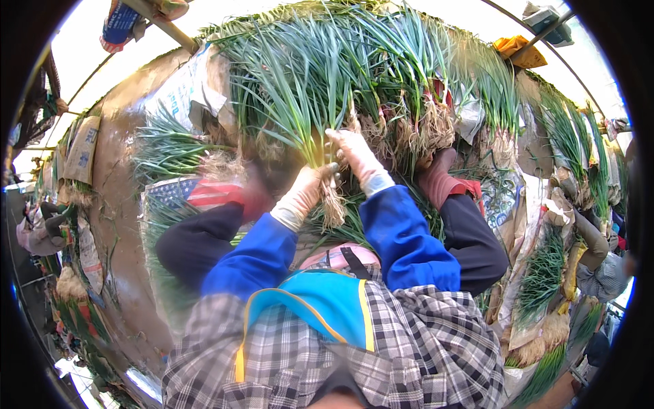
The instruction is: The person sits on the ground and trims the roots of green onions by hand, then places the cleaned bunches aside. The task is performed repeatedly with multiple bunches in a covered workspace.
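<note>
My left hand [309, 190], in a pale, soiled glove, grips a bunch of green onions [309, 145] low on the stems. The bunch's leaves fan up and away from me, and its pale roots [333, 207] hang below my fist. My right hand [357, 156], gloved too, is just right of these stems with its fingertips beside them. Whether it pinches a stem is hard to see. Beyond both hands lies a large heap of green onions [393, 56], with tangled roots [434, 125] toward me.
A smaller onion pile [171, 148] lies at left, near a sack with a flag print [204, 191]. White sacking [173, 97] lies behind it. My boots [440, 176] flank the work. Another person [603, 271] sits at far right among more onions [544, 271]; one more person [41, 230] is far left.
</note>
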The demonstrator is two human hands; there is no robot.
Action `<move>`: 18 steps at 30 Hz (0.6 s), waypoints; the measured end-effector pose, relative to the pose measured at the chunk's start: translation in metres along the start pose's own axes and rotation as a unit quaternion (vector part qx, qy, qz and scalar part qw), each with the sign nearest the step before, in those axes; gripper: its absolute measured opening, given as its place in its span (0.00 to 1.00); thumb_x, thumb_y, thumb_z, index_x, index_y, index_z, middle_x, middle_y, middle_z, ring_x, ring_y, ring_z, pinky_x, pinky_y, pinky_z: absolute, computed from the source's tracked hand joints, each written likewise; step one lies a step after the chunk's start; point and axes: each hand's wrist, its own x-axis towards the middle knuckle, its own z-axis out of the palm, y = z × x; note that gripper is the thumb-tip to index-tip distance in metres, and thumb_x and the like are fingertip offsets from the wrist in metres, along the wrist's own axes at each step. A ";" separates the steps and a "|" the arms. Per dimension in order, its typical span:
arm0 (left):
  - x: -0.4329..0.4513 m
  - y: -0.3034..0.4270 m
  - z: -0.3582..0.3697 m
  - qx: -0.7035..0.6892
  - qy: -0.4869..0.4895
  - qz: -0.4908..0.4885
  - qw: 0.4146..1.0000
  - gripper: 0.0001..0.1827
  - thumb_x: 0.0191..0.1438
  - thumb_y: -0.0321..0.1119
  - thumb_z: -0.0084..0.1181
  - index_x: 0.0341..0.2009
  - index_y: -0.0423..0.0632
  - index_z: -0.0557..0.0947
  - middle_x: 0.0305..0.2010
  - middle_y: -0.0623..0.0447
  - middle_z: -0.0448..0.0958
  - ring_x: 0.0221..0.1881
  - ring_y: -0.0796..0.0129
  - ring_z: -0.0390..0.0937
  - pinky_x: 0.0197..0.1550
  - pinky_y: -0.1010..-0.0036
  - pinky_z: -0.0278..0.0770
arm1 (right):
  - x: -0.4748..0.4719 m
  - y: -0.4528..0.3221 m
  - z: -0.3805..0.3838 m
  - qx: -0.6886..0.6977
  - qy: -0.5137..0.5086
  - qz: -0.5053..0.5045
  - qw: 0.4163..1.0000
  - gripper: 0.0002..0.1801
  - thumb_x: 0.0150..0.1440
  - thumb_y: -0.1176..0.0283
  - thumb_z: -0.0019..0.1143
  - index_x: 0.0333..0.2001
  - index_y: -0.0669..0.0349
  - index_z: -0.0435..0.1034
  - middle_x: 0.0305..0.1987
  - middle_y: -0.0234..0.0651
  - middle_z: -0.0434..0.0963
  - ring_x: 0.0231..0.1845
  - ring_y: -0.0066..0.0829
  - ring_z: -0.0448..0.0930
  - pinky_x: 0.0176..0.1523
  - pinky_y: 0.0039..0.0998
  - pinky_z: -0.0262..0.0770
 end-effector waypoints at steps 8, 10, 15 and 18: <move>-0.003 -0.018 0.007 -0.018 0.023 0.041 0.999 0.08 0.50 0.27 0.58 0.35 0.42 0.76 0.24 0.56 0.72 0.21 0.74 0.69 0.20 0.79 0.67 | -0.007 0.050 0.016 0.687 0.055 0.087 0.720 0.04 0.55 0.73 0.44 0.27 0.59 0.64 0.14 0.21 0.60 0.13 0.18 0.60 0.21 0.26 0.62; -0.009 -0.010 0.001 -0.082 0.002 0.023 0.996 0.12 0.52 0.30 0.56 0.42 0.44 0.74 0.28 0.56 0.72 0.24 0.75 0.70 0.22 0.79 0.68 | -0.020 0.036 -0.023 0.699 -0.005 0.007 0.715 0.06 0.57 0.69 0.43 0.34 0.60 0.64 0.13 0.17 0.54 0.10 0.12 0.53 0.14 0.19 0.50; -0.014 -0.005 -0.008 -0.077 -0.022 -0.038 0.996 0.13 0.54 0.34 0.53 0.44 0.44 0.72 0.28 0.57 0.72 0.23 0.74 0.70 0.24 0.76 0.71 | -0.005 0.010 -0.033 0.366 -0.086 0.115 0.919 0.18 0.56 0.54 0.51 0.36 0.58 0.68 0.13 0.13 0.54 0.10 0.10 0.53 0.14 0.16 0.47; -0.010 -0.011 -0.006 -0.076 -0.002 -0.073 0.994 0.10 0.55 0.36 0.51 0.40 0.45 0.72 0.26 0.57 0.71 0.20 0.73 0.68 0.24 0.75 0.71 | 0.018 0.012 0.018 0.279 0.135 0.034 0.950 0.10 0.51 0.64 0.58 0.34 0.56 0.70 0.18 0.21 0.66 0.17 0.15 0.63 0.21 0.21 0.58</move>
